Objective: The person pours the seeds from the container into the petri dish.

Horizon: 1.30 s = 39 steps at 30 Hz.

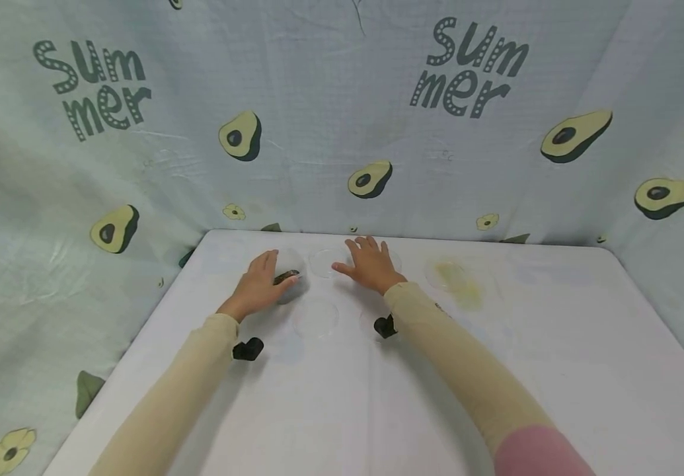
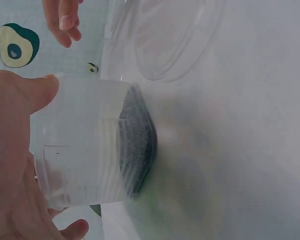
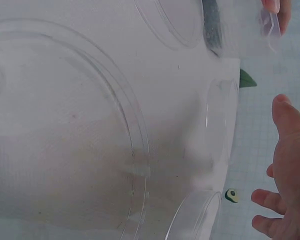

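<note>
Head view, nearest first: two cream sleeves (image 1: 166, 403), the right one pink higher up, cross a white bench (image 1: 556, 370) whose surface carries a faint lengthwise line and pale bluish patches. Past the bench's middle lies a clear round dish (image 1: 316, 320). Farther on, a yellowish patch (image 1: 459, 284) marks the surface, well in from the right edge. Toward the far left corner, the left hand (image 1: 258, 281) grips a clear plastic container (image 2: 80, 135), dark at its base; whether that base touches the bench cannot be told. The right hand (image 1: 370, 264), fingers spread and holding nothing, is near another clear dish (image 1: 321, 263) by the far edge. Behind the bench's rounded far corners hangs a pale, wrinkled curtain (image 1: 306, 86) printed with avocados and "summer" lettering.
</note>
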Each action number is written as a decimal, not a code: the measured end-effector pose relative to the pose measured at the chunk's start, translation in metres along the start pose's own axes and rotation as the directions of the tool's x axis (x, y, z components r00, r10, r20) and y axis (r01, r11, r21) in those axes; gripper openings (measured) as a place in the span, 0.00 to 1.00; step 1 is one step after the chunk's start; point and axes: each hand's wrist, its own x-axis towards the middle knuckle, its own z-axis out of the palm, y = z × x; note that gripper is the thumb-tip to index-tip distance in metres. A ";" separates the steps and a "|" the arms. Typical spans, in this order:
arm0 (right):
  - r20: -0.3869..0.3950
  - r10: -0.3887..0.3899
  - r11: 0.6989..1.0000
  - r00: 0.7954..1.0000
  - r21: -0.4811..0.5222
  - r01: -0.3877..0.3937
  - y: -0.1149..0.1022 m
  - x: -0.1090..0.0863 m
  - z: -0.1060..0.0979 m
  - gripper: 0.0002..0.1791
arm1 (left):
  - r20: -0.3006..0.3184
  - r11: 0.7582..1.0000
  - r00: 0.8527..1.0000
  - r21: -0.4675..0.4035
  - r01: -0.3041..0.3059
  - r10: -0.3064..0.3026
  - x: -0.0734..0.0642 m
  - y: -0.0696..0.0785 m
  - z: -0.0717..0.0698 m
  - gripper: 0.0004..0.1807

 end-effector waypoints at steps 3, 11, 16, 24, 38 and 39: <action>0.011 0.002 1.000 1.000 0.007 -0.002 0.000 0.003 0.002 0.43 | -0.017 0.999 1.000 0.032 0.000 0.000 0.001 -0.001 0.004 0.46; 0.028 0.020 1.000 0.999 -0.019 -0.019 0.000 0.015 0.006 0.43 | -0.061 0.998 0.998 0.058 -0.007 0.011 0.003 -0.001 0.008 0.46; 0.039 0.032 0.999 0.999 -0.026 -0.031 -0.001 0.022 0.006 0.44 | -0.089 0.997 0.996 0.077 -0.012 0.019 0.003 -0.003 0.010 0.46; 0.064 0.047 0.998 0.997 -0.041 -0.044 -0.005 0.028 0.008 0.45 | -0.090 0.995 0.996 0.096 -0.014 0.023 0.002 -0.003 0.011 0.47; 0.057 0.032 0.997 0.998 -0.078 -0.027 -0.006 0.035 0.019 0.48 | -0.096 0.993 0.995 0.118 -0.013 0.025 0.000 -0.004 0.012 0.47; 0.057 0.033 0.996 0.998 -0.083 -0.028 -0.006 0.036 0.020 0.48 | -0.100 0.993 0.995 0.121 -0.016 0.029 0.000 -0.003 0.012 0.47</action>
